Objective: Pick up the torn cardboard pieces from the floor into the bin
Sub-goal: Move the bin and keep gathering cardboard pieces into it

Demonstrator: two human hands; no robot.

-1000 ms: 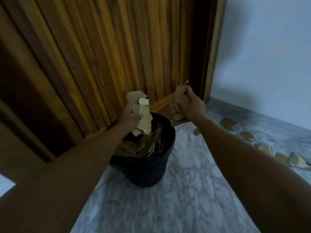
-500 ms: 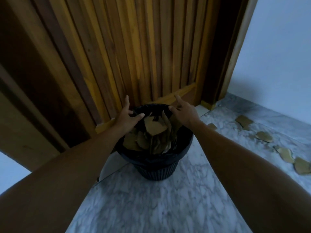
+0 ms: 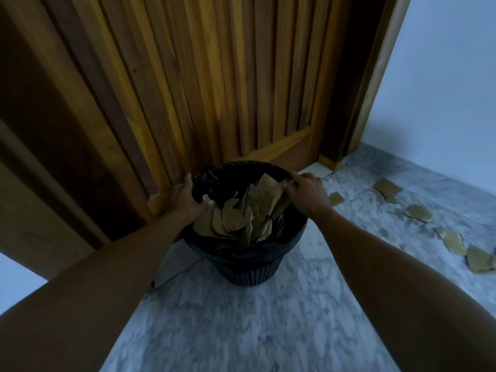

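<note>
A grey marble floor [image 3: 268, 326] runs up to a slatted wooden door [image 3: 204, 84] and a pale wall [image 3: 442, 76]. The black bin [image 3: 249, 269], lined with a dark bag, stands just in front of the door, packed with torn cardboard pieces [image 3: 241, 218] that poke above its rim. The left hand [image 3: 185, 197] rests on the left rim, fingers fairly straight. The right hand [image 3: 306, 190] sits at the right rim, fingers curled and seemingly pinching the bag edge, though dim light blurs this. More cardboard scraps [image 3: 453, 241] lie scattered along the floor to the right, well apart from the bin
</note>
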